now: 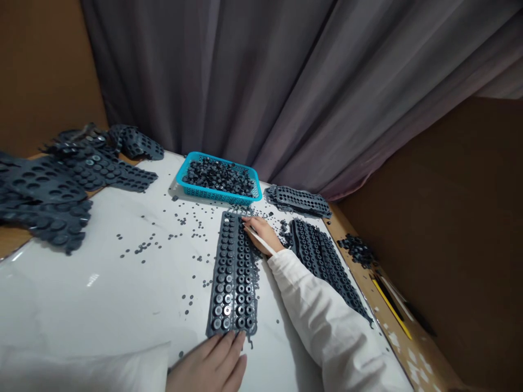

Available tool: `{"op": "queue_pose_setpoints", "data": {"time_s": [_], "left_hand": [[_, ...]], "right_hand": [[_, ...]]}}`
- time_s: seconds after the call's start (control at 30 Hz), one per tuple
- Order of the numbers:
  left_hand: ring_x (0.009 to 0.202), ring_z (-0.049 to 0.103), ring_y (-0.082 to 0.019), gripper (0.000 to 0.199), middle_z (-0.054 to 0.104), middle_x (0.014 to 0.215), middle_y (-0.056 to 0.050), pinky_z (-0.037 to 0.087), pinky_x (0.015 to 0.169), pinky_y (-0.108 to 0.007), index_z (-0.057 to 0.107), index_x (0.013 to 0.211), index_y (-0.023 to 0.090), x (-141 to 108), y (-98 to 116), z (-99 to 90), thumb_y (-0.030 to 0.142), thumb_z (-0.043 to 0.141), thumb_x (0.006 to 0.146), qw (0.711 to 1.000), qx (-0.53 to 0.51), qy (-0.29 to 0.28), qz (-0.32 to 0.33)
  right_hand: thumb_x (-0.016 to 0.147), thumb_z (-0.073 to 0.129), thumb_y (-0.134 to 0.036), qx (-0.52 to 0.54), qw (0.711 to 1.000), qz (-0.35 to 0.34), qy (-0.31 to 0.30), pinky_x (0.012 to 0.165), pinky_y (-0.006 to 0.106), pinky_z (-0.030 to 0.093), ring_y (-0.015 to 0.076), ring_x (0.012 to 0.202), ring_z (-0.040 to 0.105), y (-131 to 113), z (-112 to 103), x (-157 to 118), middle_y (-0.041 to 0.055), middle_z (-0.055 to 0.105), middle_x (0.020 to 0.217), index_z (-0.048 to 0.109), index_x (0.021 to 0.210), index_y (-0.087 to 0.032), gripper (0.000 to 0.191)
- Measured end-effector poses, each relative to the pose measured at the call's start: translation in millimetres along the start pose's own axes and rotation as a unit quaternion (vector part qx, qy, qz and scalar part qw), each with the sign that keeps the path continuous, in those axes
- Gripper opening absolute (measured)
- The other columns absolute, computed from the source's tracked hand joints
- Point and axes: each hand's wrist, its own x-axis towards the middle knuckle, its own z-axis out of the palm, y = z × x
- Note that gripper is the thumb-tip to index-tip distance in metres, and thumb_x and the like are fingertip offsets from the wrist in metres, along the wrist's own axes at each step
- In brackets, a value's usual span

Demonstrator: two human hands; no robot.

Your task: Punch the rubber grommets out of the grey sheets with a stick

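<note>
A dark grey moulded rubber sheet (231, 272) with rows of round raised parts lies lengthwise before me on a white board. At its near end rests my left hand (212, 363), fingers stretched out flat and touching the sheet's edge. My right hand (261, 233) is closed at the far right end of the sheet, gripping a thin white stick (263, 243) that slants back over the hand. Its tip is too small to make out. Small dark discs (143, 247) are scattered on the board around the sheet.
A blue basket (259, 190) full of small dark rubber parts stands at the back. More rubber sheets (322, 261) lie on the right, with another stack (298, 200) behind. Sheets (44, 179) are heaped at left. A yellow tool (391, 306) lies beyond the board's right edge.
</note>
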Motion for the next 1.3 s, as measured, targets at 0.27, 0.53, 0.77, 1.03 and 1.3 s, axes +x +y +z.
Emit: {"op": "queue_pose_setpoints", "data": {"time_s": [0.27,0.53,0.77,1.03,1.3], "left_hand": [[0.097,0.055,-0.016,0.026,0.067,0.108,0.001,0.036,0.087,-0.029,0.063,0.099,0.022,2,0,-1.9,0.027,0.037,0.098,1.000,-0.009,0.027,-0.013],[0.099,0.054,-0.017,0.022,0.066,0.110,0.000,0.035,0.087,-0.029,0.063,0.101,0.023,-1,2,0.2,0.029,0.042,0.096,1.000,-0.005,0.007,-0.007],[0.095,0.057,-0.017,0.024,0.068,0.107,0.000,0.036,0.084,-0.030,0.061,0.098,0.021,2,1,1.1,0.026,0.038,0.097,0.999,-0.015,0.028,-0.018],[0.093,0.058,-0.015,0.033,0.069,0.103,0.002,0.036,0.086,-0.028,0.063,0.095,0.023,4,0,-4.5,0.024,0.030,0.100,0.998,-0.018,0.048,-0.028],[0.097,0.054,-0.016,0.027,0.067,0.108,0.001,0.033,0.087,-0.031,0.063,0.099,0.023,2,0,-2.0,0.026,0.036,0.098,1.000,-0.005,0.023,-0.004]], "right_hand": [[0.087,0.048,-0.022,-0.023,0.998,0.049,0.040,0.093,0.045,0.045,0.0265,0.104,0.058,11,1,5,0.0126,0.066,0.111,0.059,0.090,-0.022,0.011],[0.089,0.049,-0.031,0.044,0.994,0.068,0.069,0.091,0.042,0.047,0.0239,0.108,0.062,-9,-7,-16,0.0119,0.065,0.117,0.054,0.090,-0.022,0.010],[0.090,0.050,-0.031,0.073,0.996,0.050,0.032,0.092,0.039,0.048,0.0220,0.108,0.062,-14,-2,-24,0.0116,0.067,0.110,0.056,0.089,-0.021,0.011],[0.087,0.049,-0.024,0.025,0.996,0.077,0.027,0.091,0.041,0.047,0.0246,0.103,0.063,-4,-5,-14,0.0099,0.067,0.112,0.058,0.092,-0.024,0.010],[0.088,0.047,-0.031,0.046,0.991,0.111,0.064,0.091,0.042,0.047,0.0249,0.108,0.062,2,-10,-2,0.0110,0.066,0.115,0.053,0.088,-0.023,0.010]]}}
